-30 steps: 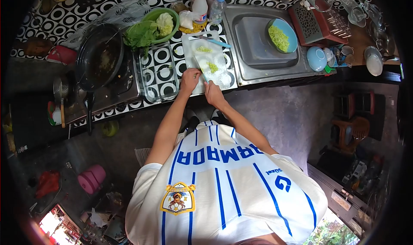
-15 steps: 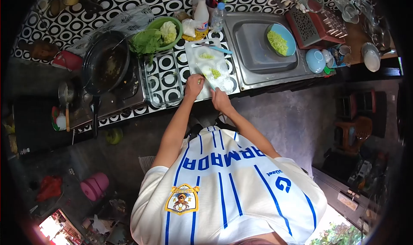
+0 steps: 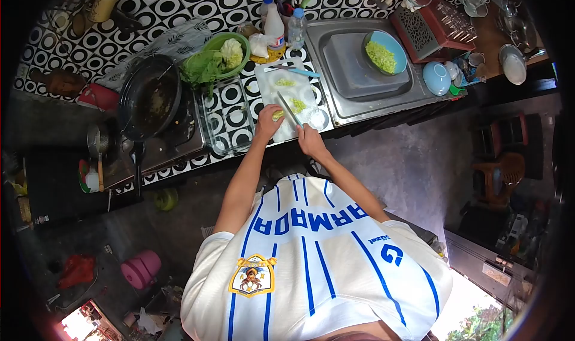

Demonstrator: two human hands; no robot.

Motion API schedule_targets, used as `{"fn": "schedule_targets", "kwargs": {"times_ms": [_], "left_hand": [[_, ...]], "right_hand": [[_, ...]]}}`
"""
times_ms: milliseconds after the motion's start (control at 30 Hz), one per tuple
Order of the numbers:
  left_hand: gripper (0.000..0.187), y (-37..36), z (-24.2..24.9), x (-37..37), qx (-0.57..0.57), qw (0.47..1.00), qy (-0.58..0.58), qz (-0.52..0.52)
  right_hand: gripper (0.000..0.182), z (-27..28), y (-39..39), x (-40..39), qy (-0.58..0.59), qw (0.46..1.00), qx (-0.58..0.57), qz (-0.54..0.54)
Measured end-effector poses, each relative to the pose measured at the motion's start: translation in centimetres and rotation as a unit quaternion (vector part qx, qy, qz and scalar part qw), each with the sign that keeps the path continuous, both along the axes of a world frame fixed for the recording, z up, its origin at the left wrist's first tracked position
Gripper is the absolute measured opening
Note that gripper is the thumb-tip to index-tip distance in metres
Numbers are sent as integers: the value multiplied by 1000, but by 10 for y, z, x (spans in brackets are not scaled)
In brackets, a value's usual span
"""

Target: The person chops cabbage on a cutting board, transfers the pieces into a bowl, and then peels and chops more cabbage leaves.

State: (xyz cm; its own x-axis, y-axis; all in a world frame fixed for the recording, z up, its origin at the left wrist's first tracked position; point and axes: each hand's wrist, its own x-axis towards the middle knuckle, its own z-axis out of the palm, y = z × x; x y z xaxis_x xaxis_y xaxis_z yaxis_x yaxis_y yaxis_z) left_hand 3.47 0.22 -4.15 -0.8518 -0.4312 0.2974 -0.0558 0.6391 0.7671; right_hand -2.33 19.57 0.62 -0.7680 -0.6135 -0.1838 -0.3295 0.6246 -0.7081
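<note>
My left hand (image 3: 269,120) has its fingers closed on a small pale green vegetable piece (image 3: 277,115) at the left side of a white cutting board (image 3: 268,80). In my right hand (image 3: 311,141) is a kitchen knife (image 3: 288,109), its blade slanting up and left across the board, just right of the vegetable piece. Chopped green bits (image 3: 297,105) lie to the right of the blade. A smaller heap of chopped bits (image 3: 285,83) sits farther up the board. Near the board's far edge rests a second knife with a blue handle (image 3: 308,73).
Left of the board are a glass dish (image 3: 211,128), a green basin (image 3: 245,48) of leaves and cauliflower-like vegetable, and a black wok (image 3: 150,95). Bottles (image 3: 296,29) stand behind. To the right, a blue bowl (image 3: 400,50) of chopped greens rests on an upturned tub (image 3: 353,71) in the sink.
The knife blade has come away from my left fingers and shows more fully. More of the vegetable piece is visible under my left hand. The whole view has shifted slightly.
</note>
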Motion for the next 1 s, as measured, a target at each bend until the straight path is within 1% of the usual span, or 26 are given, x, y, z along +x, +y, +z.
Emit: {"fn": "schedule_targets", "kwargs": {"times_ms": [67,133,233,367,567,633,700,833,867,1000], "left_hand": [[26,1,-1,0,6,1000,-19,8],[24,3,-2,0,2,999,-36,20],[19,4,-5,1,30,996,-73,28],[15,7,-9,1,19,998,-36,41],[13,7,-15,1,12,998,-27,53],[11,9,-15,-1,7,997,-15,69],[9,8,-15,-1,-6,997,-30,69],[9,8,-7,-1,6,995,-69,68],[9,8,-4,-1,17,996,-60,61],[5,9,-14,-2,-17,997,11,72]], "right_hand": [[44,10,-5,1,-10,1000,-22,6],[44,9,-10,-1,-25,999,-30,11],[45,3,-18,0,-39,999,-33,18],[46,-2,-24,-1,-59,998,-30,17],[45,-11,-34,-4,-29,999,-40,21],[43,-16,-35,-3,-1,999,-35,28],[40,-20,-34,0,27,998,-31,39],[37,-28,-21,4,63,995,-17,73],[37,-29,-14,4,66,994,-13,83],[35,-15,31,18,17,997,36,61]]}}
